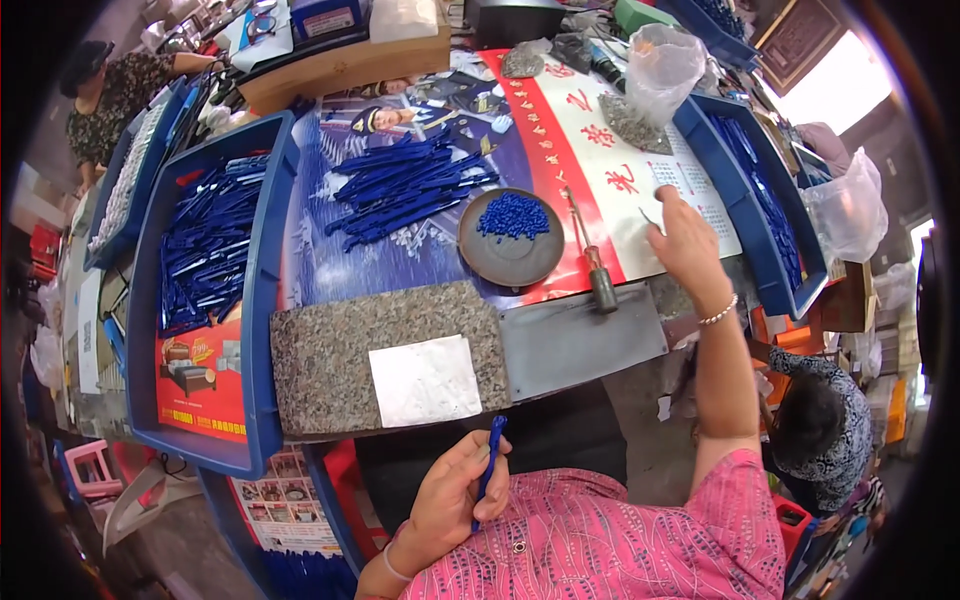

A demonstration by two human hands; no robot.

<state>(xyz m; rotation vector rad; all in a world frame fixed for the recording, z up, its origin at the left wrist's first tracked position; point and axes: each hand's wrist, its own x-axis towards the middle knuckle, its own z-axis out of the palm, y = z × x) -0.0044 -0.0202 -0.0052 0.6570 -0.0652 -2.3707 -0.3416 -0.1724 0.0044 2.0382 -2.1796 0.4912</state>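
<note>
My left hand [460, 490] is closed around a slim blue plastic piece [490, 462], held upright in front of my pink patterned shirt. Stretched out over the poster-covered table, my right hand [690, 245] has its fingers curled about a thin pointed metal tool [650, 217]; only its tip shows. To the left of that hand lies a screwdriver [598, 275] with a dark handle. A round dark dish [512, 268] holds a heap of small blue parts [513, 216]. Beyond it is a loose pile of slim blue pieces [400, 185].
A granite slab [330, 345] bearing white paper [425, 380] and a grey plate [580, 335] line the near edge. Blue trays stand left [262, 370] and right [800, 290], both holding blue pieces. Plastic bags [665, 65] stand at the back right. Other people are nearby.
</note>
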